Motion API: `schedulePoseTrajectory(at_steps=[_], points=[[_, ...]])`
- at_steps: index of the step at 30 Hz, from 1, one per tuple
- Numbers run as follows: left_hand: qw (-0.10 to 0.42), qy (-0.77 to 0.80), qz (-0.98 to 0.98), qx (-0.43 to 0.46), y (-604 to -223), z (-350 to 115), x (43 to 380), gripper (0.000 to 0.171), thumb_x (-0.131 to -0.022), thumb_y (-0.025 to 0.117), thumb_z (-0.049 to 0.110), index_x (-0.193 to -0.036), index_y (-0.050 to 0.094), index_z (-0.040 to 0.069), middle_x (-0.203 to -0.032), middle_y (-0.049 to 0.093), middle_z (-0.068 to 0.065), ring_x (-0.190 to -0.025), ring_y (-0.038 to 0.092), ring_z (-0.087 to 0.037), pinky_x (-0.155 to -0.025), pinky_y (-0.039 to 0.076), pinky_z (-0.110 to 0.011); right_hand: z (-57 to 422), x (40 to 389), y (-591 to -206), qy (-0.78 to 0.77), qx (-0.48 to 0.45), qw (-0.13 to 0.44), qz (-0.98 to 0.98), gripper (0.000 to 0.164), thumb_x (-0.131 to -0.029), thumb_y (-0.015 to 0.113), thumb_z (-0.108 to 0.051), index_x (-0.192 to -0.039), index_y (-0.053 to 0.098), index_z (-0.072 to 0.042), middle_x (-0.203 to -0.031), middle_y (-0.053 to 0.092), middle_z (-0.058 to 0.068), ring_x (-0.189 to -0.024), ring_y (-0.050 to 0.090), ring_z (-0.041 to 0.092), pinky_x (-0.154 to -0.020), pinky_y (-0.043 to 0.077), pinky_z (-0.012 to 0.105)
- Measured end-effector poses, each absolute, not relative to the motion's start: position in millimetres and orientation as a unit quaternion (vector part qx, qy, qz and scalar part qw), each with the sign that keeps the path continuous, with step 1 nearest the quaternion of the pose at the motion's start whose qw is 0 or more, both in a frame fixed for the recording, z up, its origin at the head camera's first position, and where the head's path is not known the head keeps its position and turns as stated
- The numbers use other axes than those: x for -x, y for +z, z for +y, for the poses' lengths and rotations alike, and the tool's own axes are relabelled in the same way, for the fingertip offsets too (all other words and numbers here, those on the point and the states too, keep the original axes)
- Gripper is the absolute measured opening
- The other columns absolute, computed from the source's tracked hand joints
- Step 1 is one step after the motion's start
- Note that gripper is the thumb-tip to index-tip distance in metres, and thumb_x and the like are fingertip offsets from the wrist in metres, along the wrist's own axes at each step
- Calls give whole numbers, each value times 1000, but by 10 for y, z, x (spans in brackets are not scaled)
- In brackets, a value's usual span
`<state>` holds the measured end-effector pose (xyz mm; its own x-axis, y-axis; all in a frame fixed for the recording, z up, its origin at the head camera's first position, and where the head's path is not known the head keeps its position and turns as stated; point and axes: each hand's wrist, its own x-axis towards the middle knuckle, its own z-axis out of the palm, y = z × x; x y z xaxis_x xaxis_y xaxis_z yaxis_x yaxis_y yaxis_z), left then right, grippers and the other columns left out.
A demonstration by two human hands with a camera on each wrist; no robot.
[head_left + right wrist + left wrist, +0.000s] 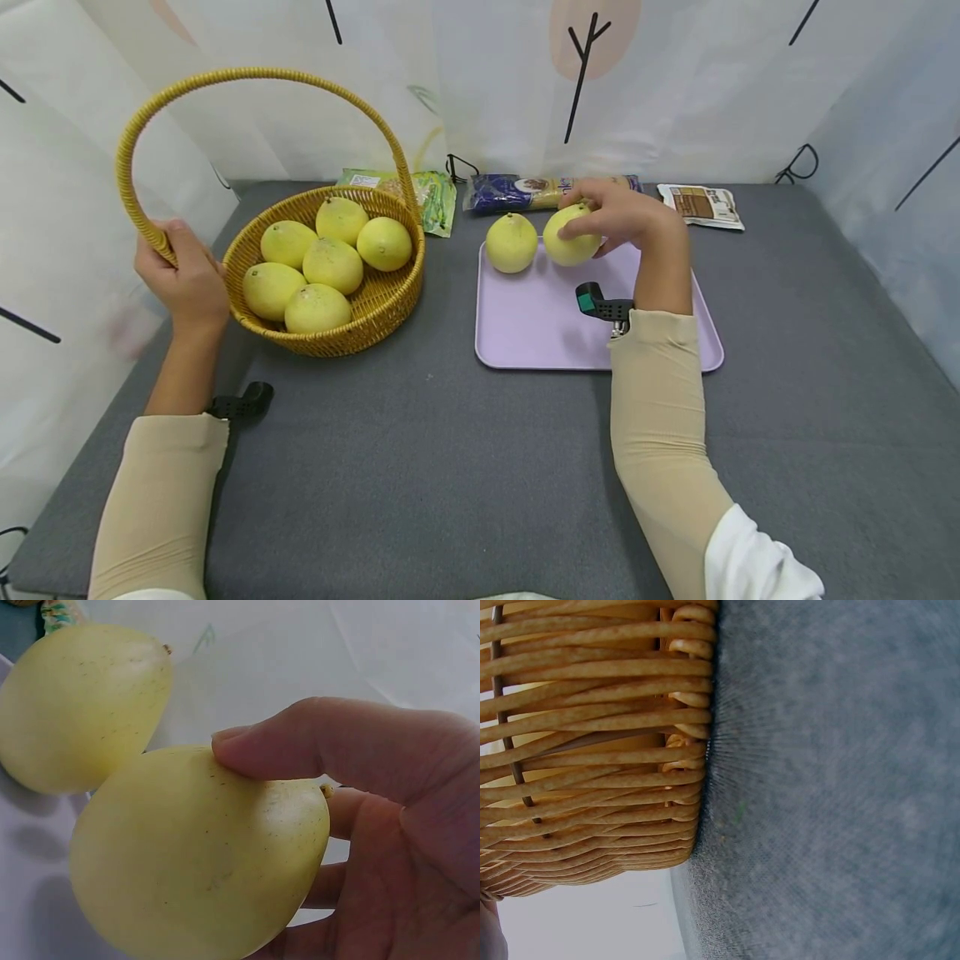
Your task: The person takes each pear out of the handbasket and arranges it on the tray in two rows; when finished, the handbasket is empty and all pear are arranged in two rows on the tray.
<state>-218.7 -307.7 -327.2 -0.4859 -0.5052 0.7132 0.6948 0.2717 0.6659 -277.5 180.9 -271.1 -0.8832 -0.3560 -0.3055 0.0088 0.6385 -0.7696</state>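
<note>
The left hand (182, 271) grips the handle (258, 73) of the basket (367, 332), at left. The right hand (621, 215) pinches a fruit (567, 243) between thumb and fingers, at the far side of the tray (540, 333); whether it touches the tray, one cannot tell. A second fruit (512, 243) is just left of it. Fingers should probably lie wide and press softly, without knocking this second fruit.

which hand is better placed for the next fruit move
Probably the right hand: it grips a yellow fruit at the lilac tray, while the left hand holds the wicker basket by its handle.
</note>
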Motion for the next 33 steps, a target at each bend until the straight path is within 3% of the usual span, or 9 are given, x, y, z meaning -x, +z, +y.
schedulePoseTrajectory(at_steps=[14, 33], points=[[494, -604, -621, 72, -3270, -3079, 2186, 31, -102, 49, 5, -71, 46, 5, -50, 33, -4, -37, 29, -9, -40, 30, -16, 1741, 2876, -2841, -395, 88, 273, 873, 57, -94, 67, -25, -142, 43, -6, -140, 37, 17, -122, 47, 34, -92, 52, 53], [497, -604, -619, 65, -3283, -3090, 2199, 30, -102, 50, 6, -72, 48, 6, -50, 33, -4, -37, 31, -9, -41, 31, -16, 1585, 2885, -2829, -377, 79, 256, 887, 55, -94, 68, -26, -140, 45, -7, -136, 40, 17, -120, 48, 34, -91, 53, 52]])
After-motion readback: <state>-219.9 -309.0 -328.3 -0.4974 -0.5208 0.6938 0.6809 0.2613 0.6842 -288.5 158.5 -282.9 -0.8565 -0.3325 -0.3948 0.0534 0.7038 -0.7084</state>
